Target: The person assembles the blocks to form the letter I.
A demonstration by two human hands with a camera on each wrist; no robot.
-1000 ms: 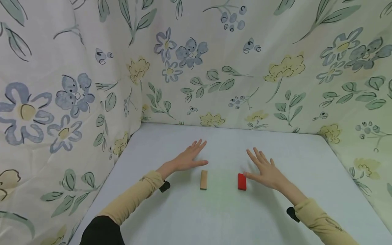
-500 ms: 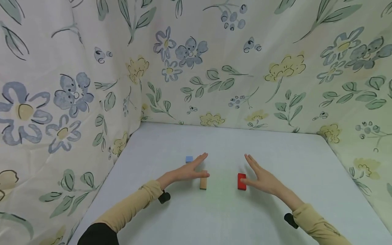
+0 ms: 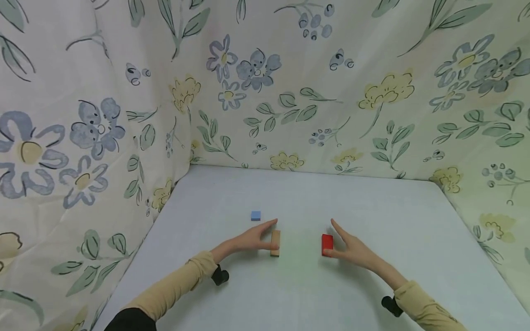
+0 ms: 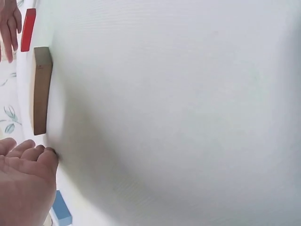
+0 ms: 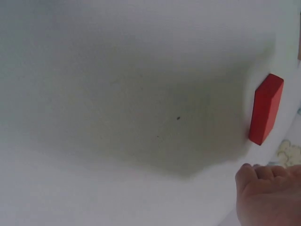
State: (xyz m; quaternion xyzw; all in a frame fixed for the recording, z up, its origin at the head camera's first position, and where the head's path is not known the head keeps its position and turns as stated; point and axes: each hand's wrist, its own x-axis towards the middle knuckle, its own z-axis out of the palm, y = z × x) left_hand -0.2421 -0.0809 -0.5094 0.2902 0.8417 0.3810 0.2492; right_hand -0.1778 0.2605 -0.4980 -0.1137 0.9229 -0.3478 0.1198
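My left hand (image 3: 249,239) hovers beside a plain wooden block (image 3: 276,236), its fingers and thumb spread and straight; the thumb overlaps the block in the head view. Across from it, my right hand (image 3: 357,250) is spread the same way, with its thumb over the near end of a red block (image 3: 327,242). Both blocks lie flat, long side pointing away from me. In the left wrist view the wooden block (image 4: 41,94) sits just past the fingertips. The right wrist view shows a gap between the red block (image 5: 266,110) and the curved fingers. Neither hand holds anything.
Behind my left hand lies a small blue block (image 3: 256,216). The white table (image 3: 302,299) is bounded at the back and sides by a flower-printed cloth (image 3: 298,133). A dark wrist camera (image 3: 220,276) hangs under the left wrist, another dark camera (image 3: 391,306) under the right.
Both hands have come down and nearer to me, over the wooden and red blocks, fingers drawing closer together. The blue block, hidden behind the left hand at first, now shows fully. The blocks have not moved.
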